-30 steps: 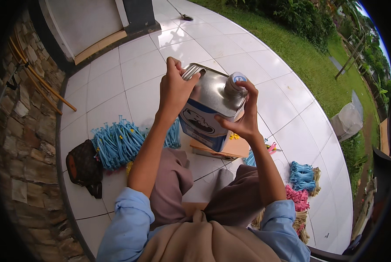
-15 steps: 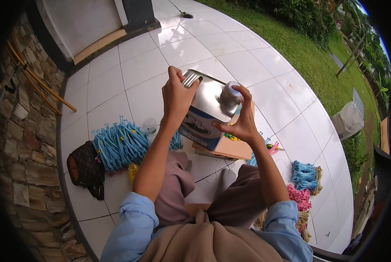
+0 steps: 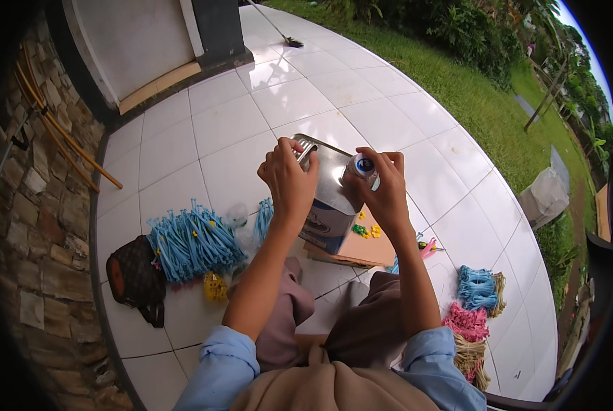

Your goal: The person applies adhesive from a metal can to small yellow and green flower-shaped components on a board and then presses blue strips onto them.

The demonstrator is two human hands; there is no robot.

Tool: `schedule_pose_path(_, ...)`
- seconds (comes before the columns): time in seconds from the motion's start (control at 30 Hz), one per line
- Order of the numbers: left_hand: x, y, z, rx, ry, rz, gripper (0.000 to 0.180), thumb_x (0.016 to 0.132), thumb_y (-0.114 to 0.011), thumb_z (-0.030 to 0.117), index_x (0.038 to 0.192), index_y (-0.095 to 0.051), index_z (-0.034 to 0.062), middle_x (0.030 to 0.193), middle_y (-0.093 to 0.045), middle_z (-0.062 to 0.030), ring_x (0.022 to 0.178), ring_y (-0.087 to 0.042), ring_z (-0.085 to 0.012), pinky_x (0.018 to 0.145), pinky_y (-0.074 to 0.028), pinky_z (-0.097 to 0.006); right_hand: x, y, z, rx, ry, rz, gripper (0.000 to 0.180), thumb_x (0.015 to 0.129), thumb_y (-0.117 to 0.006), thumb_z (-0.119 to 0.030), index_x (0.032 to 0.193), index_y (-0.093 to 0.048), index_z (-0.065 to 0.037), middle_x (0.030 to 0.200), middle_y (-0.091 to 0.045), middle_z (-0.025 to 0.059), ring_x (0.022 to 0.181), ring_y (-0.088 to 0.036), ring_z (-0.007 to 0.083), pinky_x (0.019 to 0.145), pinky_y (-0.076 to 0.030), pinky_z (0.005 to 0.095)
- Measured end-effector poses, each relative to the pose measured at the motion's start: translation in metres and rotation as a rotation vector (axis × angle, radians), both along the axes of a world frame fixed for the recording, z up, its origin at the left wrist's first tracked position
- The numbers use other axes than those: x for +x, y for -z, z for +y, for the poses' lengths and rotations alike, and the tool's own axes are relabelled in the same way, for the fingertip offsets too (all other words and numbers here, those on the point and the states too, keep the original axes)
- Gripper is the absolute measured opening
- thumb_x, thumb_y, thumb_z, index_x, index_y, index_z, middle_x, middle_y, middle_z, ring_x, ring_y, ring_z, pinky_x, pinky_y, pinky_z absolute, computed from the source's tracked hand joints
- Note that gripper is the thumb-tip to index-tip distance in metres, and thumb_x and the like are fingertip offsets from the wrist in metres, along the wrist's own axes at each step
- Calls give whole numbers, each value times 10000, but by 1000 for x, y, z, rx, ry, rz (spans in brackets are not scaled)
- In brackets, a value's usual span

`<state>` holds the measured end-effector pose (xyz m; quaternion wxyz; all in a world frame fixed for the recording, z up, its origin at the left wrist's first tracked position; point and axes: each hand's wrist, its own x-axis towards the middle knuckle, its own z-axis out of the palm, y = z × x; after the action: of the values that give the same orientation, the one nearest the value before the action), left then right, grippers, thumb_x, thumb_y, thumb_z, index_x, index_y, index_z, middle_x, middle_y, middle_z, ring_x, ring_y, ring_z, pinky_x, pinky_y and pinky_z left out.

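I hold a rectangular metal tin can (image 3: 330, 198) with a silver top and a printed blue-and-white side, above a sheet of brown cardboard (image 3: 364, 246). My left hand (image 3: 289, 181) grips the can's left edge by its metal handle. My right hand (image 3: 381, 192) is closed around the round cap (image 3: 363, 166) on the can's top right corner. A few small green and yellow pieces (image 3: 364, 230) lie on the cardboard beside the can.
A pile of light-blue ties (image 3: 193, 240) and a dark brown bag (image 3: 135, 277) lie on the white tiles at left. Blue (image 3: 476, 284), pink (image 3: 465, 320) and straw bundles sit at right. Bamboo sticks (image 3: 67, 137) lean on the stone wall. Grass borders the terrace.
The can has tipped more upright and come nearer to me. My right hand has shifted so the cap's blue top shows between its fingers.
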<state>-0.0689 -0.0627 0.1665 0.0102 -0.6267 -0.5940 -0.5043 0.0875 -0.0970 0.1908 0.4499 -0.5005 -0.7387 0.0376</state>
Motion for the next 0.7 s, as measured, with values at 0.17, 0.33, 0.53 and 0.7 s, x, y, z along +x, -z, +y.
schedule_pose_path(0.17,0,0,1,-9,-8,-2,215,791,-616,179,905,-460,86,817,-551,-78,850,-530,-263,822,-325,-425,-4,8,-1,-46,-41,257,390,736,-690,-148,1080,-546,-35,947,-577,106,912,-478,254,792,-408,341)
schedule_pose_path(0.33,3,1,0,-2,16,16,170,806,-600,171,873,-472,82,818,-551,-59,849,-526,-260,822,-319,-424,6,29,6,-208,-154,842,345,842,-621,-236,1113,-529,-43,1000,-596,70,867,-537,124,783,-423,272)
schedule_pose_path(0.53,4,1,1,10,-13,31,166,809,-599,173,869,-473,84,812,-548,-50,847,-523,-257,822,-317,-420,12,26,8,-148,-215,1076,344,891,-555,-243,1137,-486,-13,1019,-581,76,837,-548,121,739,-438,257)
schedule_pose_path(0.7,-1,4,2,11,-21,10,163,808,-598,168,865,-472,83,814,-547,-50,847,-519,-259,814,-322,-420,46,35,19,-214,9,1011,338,846,-612,-229,1072,-475,-19,962,-538,94,766,-539,156,655,-456,253)
